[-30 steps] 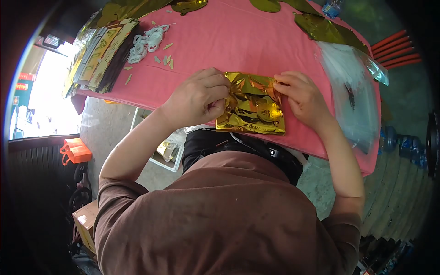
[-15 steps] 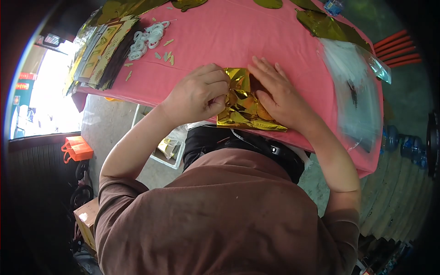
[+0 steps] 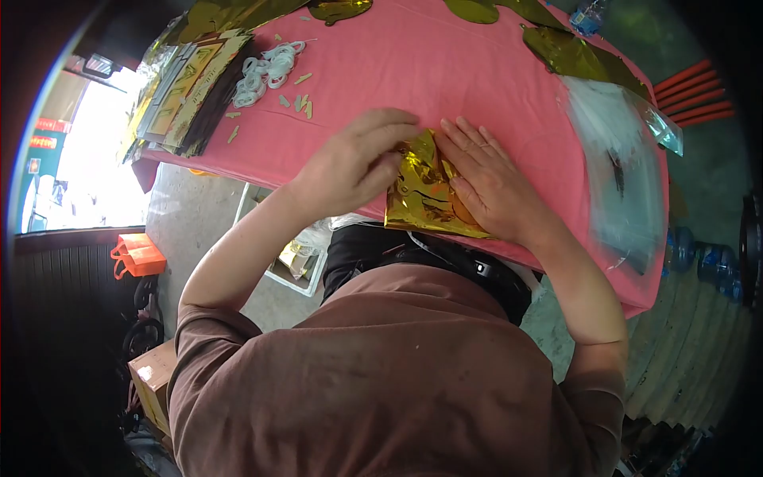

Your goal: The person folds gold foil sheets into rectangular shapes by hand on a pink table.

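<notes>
A shiny, creased piece of gold foil [image 3: 421,208] lies at the near edge of the pink-covered table, in front of my body. My left hand [image 3: 350,163] is at its upper left side, fingers bent and closed on the foil's edge; the fingertips are partly hidden. Flat along the right side of the foil rests my right hand [image 3: 494,181], its fingers stretched out and pointing away from me. The foil's right part is covered by that palm.
Printed packets [image 3: 187,91] are stacked at the table's left, beside coiled white cord [image 3: 266,73] and small pale pieces [image 3: 304,103]. Clear plastic bags [image 3: 620,175] lie on the right. Gold foil balloons [image 3: 572,57] rest at the far side. Below stands a white box [image 3: 306,278].
My left hand has loosened from a tight pinch and reaches further over the foil's top corner. The right hand stays flat on the foil, whose top now looks narrower. The view has shifted slightly.
</notes>
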The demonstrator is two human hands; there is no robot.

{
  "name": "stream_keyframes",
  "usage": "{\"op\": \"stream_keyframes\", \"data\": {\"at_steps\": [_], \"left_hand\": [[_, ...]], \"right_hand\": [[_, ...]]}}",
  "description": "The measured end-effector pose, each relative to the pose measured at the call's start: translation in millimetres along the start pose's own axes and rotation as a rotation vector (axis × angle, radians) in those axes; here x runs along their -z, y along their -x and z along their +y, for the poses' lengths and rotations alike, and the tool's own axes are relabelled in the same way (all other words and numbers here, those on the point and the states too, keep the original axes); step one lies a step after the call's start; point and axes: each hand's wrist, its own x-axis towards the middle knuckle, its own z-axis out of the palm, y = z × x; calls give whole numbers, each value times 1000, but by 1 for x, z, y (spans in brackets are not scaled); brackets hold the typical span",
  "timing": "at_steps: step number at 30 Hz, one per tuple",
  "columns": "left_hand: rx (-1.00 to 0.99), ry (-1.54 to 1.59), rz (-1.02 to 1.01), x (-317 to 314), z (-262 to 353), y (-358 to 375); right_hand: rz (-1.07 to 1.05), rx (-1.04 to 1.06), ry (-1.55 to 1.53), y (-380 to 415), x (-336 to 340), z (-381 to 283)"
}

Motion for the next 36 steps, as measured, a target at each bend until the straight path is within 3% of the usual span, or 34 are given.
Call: {"op": "stream_keyframes", "data": {"at_steps": [3,5,13,18,21,23,24,27,28,36], "left_hand": [[-17,-28,-115,-6,8,4],[-130,-296,-294,-4,11,6],[-183,-313,-223,-12,8,13],[-193,-295,-210,-9,7,12],[-182,-131,-237,-1,0,12],[44,291,-81,4,-7,12],[94,301,69,3,-7,10],[88,38,82,16,-20,0],[-7,-32,55,15,-25,-3],[-119,-99,-198,22,-29,-14]], "right_hand": [[15,10,-31,1,1,0],[30,12,-55,2,0,1],[37,-115,-425,-6,6,5],[-33,-27,38,-3,3,-6],[-68,-9,92,-1,5,-6],[-63,2,104,0,4,-5],[-57,8,115,0,4,-5],[-69,11,132,-1,5,-5],[-69,17,132,-1,5,-5],[-50,18,104,-1,4,-4]]}}
